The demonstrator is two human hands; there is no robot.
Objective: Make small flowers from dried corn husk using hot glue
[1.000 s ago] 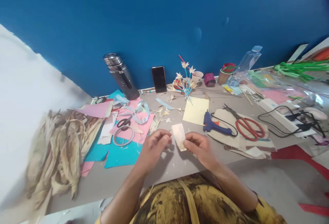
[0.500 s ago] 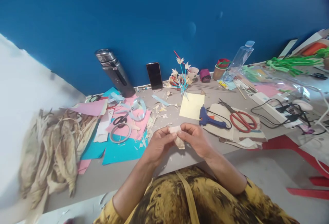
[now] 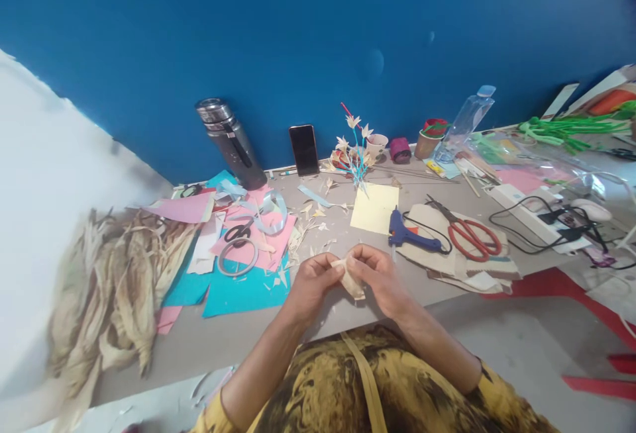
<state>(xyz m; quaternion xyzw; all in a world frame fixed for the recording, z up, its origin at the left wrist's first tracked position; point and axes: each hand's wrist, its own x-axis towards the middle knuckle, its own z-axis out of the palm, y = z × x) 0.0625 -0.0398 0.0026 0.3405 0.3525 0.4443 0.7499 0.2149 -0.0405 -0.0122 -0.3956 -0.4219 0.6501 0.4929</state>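
Observation:
A short cream strip of dried corn husk (image 3: pixel 354 284) hangs between my two hands above the table's front edge. My left hand (image 3: pixel 314 282) pinches its upper left side between thumb and fingers. On the other side, my right hand (image 3: pixel 376 277) is closed on the strip near its top, thumb against the forefinger. The strip's lower end hangs free and looks slightly curled. Just beyond my right hand lies a blue glue gun (image 3: pixel 415 234). Red-handled scissors (image 3: pixel 474 238) rest on brown cloth or husk pieces to the right.
Dried husks (image 3: pixel 119 287) are heaped at the left. Blue paper (image 3: pixel 243 297), a tape roll (image 3: pixel 238 257) and a dark flask (image 3: pixel 233 145) stand or lie nearby. Husk flowers on blue stems (image 3: pixel 358 155) stand behind a yellow sheet (image 3: pixel 375 208). A power strip (image 3: pixel 534 218) lies at the right.
The strip has turned between my fingers, and its lower end now slants further right. My right hand's fingers have shifted on it. The whole view has shifted slightly.

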